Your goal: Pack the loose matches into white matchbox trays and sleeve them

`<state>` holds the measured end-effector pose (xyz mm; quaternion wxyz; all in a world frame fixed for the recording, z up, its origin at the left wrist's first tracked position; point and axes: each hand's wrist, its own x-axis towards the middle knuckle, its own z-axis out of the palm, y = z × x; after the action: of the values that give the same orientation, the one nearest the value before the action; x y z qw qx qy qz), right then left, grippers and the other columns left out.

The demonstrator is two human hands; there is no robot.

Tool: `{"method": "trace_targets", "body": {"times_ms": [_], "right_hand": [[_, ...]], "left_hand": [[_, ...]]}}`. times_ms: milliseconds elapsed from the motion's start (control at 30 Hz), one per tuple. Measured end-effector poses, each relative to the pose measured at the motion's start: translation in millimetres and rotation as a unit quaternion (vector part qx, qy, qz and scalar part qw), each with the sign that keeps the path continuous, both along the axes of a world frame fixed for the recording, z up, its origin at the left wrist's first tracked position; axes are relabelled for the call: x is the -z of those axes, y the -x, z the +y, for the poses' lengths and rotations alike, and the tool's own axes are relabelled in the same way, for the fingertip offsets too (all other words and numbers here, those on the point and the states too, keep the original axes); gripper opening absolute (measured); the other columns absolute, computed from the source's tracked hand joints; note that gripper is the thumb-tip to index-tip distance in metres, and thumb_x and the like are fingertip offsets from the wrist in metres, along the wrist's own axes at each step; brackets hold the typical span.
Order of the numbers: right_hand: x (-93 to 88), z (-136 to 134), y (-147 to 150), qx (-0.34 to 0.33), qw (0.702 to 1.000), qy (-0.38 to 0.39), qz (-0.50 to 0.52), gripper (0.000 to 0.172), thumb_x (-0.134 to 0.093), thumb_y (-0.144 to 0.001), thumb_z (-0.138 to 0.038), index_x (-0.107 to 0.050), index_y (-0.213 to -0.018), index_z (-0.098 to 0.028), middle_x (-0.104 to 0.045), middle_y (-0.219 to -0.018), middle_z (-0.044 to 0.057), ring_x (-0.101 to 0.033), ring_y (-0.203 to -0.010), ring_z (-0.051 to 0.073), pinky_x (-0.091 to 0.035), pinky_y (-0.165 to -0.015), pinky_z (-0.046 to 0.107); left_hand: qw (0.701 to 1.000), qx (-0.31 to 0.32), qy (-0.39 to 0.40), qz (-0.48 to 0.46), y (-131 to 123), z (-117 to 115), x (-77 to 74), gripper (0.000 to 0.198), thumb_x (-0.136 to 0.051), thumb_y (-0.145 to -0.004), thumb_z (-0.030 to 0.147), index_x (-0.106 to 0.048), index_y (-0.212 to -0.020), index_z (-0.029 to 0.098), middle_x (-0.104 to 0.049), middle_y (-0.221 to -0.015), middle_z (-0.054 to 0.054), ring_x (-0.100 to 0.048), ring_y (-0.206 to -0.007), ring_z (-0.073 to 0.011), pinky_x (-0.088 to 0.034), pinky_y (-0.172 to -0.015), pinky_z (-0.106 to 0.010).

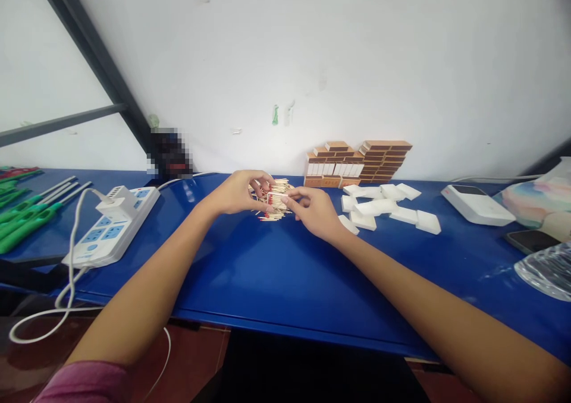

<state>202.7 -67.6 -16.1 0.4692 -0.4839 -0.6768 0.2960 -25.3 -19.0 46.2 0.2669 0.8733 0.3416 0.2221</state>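
Observation:
My right hand (316, 211) pinches a small white matchbox tray (277, 195) at its right end, thumb and fingertips together. Red-headed matches show in the tray. Curved around the left side of the loose heap of wooden matches (273, 216) is my left hand (247, 190). Its thumb and fingers are apart, close to the tray's left end, with matches showing in the gap. Whether its fingertips touch the tray, I cannot tell. Several white matchbox trays (381, 205) lie scattered to the right of my right hand.
Brown matchboxes (381, 162) stand stacked against the wall behind the trays. On the left, a white power strip (111, 230) with cables lies near green-handled tools (33, 216). A white device (478, 204), a dark phone (530, 241) and clear plastic wrap (546, 272) occupy the right side of the blue table (285, 278).

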Motion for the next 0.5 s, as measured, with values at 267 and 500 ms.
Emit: {"method": "trace_targets", "body": {"times_ms": [267,500], "right_hand": [[5.4,-0.5,0.4,-0.008,0.982,-0.173,-0.072,0.011,-0.072,-0.093,-0.029,-0.077,-0.099,-0.022,-0.073,-0.092,0.004,-0.063,-0.072,0.018,-0.051,-0.073,0.032],[9.7,-3.1,0.7,-0.028,0.944,-0.308,-0.112,0.016,-0.061,-0.102,-0.023,-0.073,-0.112,-0.025,-0.076,-0.111,0.007,-0.072,-0.101,0.022,-0.057,-0.086,0.035]], "left_hand": [[0.982,0.004,-0.163,0.099,-15.6,-21.3,7.9,0.113,-0.098,-0.057,0.035,-0.037,-0.152,0.034,-0.054,-0.134,-0.009,-0.057,-0.120,-0.0329,-0.049,-0.101,-0.045],[0.985,0.001,-0.148,0.094,-13.1,-15.5,11.9,0.106,-0.094,-0.063,0.034,-0.036,-0.152,0.035,-0.055,-0.138,-0.009,-0.059,-0.120,-0.0329,-0.050,-0.100,-0.045]]}}
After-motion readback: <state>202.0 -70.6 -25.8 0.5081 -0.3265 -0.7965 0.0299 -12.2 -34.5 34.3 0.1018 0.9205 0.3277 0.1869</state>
